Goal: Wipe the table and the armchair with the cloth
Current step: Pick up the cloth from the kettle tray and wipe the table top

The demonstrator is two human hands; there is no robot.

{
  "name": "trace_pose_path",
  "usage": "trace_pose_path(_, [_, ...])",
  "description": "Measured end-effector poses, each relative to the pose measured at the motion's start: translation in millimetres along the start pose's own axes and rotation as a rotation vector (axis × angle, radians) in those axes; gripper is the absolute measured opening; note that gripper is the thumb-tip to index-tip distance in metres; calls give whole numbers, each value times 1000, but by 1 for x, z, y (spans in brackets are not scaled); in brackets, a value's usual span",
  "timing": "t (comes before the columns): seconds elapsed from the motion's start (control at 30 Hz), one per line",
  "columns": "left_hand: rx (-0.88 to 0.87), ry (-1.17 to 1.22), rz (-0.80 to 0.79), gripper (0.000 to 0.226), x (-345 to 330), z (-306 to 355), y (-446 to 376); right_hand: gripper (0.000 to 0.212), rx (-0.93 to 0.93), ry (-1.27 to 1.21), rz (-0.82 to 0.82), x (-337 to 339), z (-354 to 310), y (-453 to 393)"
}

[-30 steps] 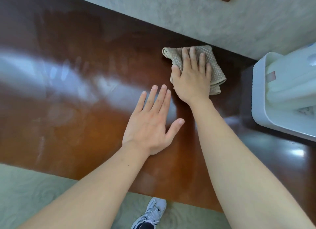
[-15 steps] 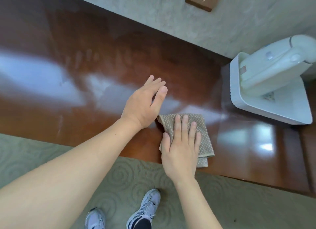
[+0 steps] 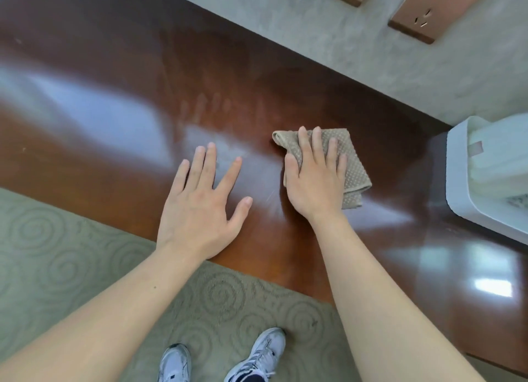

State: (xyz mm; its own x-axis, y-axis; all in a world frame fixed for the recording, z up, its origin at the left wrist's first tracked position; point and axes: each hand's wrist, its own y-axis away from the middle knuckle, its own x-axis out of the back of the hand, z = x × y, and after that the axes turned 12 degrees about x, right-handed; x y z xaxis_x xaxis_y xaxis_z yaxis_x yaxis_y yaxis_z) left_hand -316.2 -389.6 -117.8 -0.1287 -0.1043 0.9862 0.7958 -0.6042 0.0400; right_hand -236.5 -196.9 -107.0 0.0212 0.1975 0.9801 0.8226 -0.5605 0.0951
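A folded beige waffle-weave cloth (image 3: 353, 164) lies on the glossy dark-brown wooden table (image 3: 108, 101). My right hand (image 3: 313, 179) presses flat on the cloth with straight fingers, covering its left half. To its left, my left hand (image 3: 201, 207) lies over the bare tabletop near the front edge, fingers spread and straight. No armchair is in view.
A white appliance (image 3: 491, 179) stands on the table at the right edge. Behind the table is a grey wall with two copper-coloured socket plates (image 3: 434, 7). Patterned green carpet (image 3: 51, 261) and my two white trainers (image 3: 257, 359) lie below the table's front edge.
My right hand slid the cloth from the front edge back toward the table's middle. My left hand, raised half a second ago, has come down flat with fingers spread.
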Motion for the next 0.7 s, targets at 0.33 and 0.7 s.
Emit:
trace_pose_path(0.33, [-8, 30, 1, 74, 3, 0, 0, 58, -51, -46, -2, 3, -30, -98])
trace_pose_path(0.7, [14, 138, -64, 89, 8, -2, 2, 55, 259, -48, -7, -21, -60, 74])
